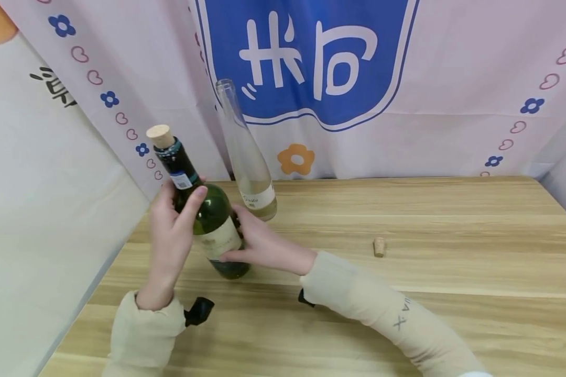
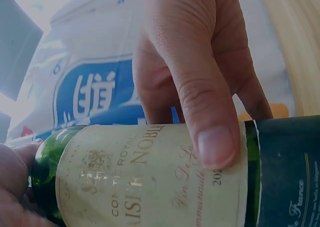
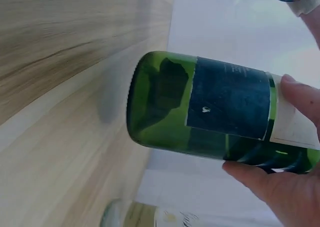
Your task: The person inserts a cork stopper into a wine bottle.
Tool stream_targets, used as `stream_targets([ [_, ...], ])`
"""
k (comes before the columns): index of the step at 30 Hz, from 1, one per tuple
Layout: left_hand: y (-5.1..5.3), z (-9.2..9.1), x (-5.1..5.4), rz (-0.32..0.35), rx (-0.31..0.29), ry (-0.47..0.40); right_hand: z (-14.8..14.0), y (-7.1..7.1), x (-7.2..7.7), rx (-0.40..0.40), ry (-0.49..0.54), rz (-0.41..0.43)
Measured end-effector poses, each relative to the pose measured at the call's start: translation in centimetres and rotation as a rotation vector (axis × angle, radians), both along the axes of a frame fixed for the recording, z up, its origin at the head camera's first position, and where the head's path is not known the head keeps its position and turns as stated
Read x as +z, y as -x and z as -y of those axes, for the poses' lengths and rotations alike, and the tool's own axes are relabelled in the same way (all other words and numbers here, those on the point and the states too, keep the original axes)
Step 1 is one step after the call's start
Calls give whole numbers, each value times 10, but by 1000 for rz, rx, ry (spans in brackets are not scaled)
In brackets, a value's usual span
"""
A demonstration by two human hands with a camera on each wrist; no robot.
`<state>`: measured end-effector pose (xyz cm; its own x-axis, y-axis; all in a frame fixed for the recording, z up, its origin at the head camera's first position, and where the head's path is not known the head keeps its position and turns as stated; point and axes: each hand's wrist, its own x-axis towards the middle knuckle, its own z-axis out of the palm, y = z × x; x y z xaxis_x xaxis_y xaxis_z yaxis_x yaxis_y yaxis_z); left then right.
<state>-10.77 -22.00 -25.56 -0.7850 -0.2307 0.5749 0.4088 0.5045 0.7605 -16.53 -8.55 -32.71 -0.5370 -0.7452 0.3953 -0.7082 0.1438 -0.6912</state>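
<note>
A dark green wine bottle (image 1: 214, 207) with a cream label leans toward the upper left, and a pale cork (image 1: 160, 136) sits in its mouth. My left hand (image 1: 172, 230) grips it at the neck and shoulder, thumb over the front. Lower down, my right hand (image 1: 269, 245) holds the body round the label; its thumb (image 2: 216, 144) lies on the cream paper. In the right wrist view the bottle's base (image 3: 150, 99) appears raised off the wooden table (image 3: 65, 152).
Just behind, a tall clear bottle (image 1: 250, 167) with a white label stands near the table's back edge. A small cork (image 1: 379, 247) is on the table to the right. Printed cloth (image 1: 358, 152) hangs behind the table, and a white sheet (image 1: 52, 209) borders the left side.
</note>
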Motion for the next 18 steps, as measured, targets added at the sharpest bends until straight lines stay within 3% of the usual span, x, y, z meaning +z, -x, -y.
stream_targets([
  [8,11,28,-1,-47,201,54,41,12,-1,-5,-5,37],
  [18,28,58,-9,-36,284,17,78,21,-9,-40,5,90],
])
